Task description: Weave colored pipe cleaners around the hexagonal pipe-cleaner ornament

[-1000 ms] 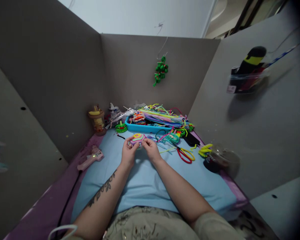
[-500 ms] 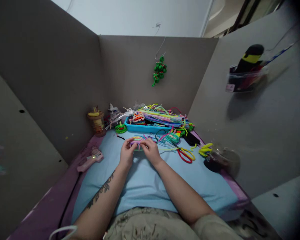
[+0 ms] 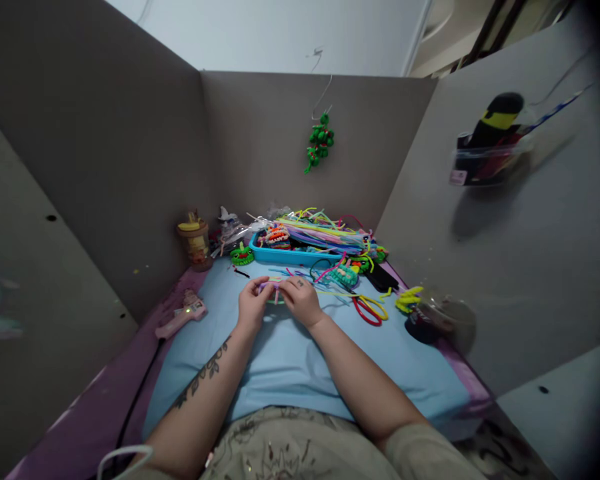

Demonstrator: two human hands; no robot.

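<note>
I log both hands just in front of the blue tray (image 3: 286, 257). Left hand (image 3: 253, 308) and right hand (image 3: 303, 303) each pinch the pipe-cleaner piece (image 3: 271, 287), fingertips closed on it, held low between them. Red-handled scissors (image 3: 367, 310) lie in front of the tray's right end; pink glue gun (image 3: 183, 319) well off its left end.

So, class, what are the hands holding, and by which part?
A small purple-pink pipe-cleaner piece, pinched between both hands: the left hand grips its left end, the right hand its right end.
</note>
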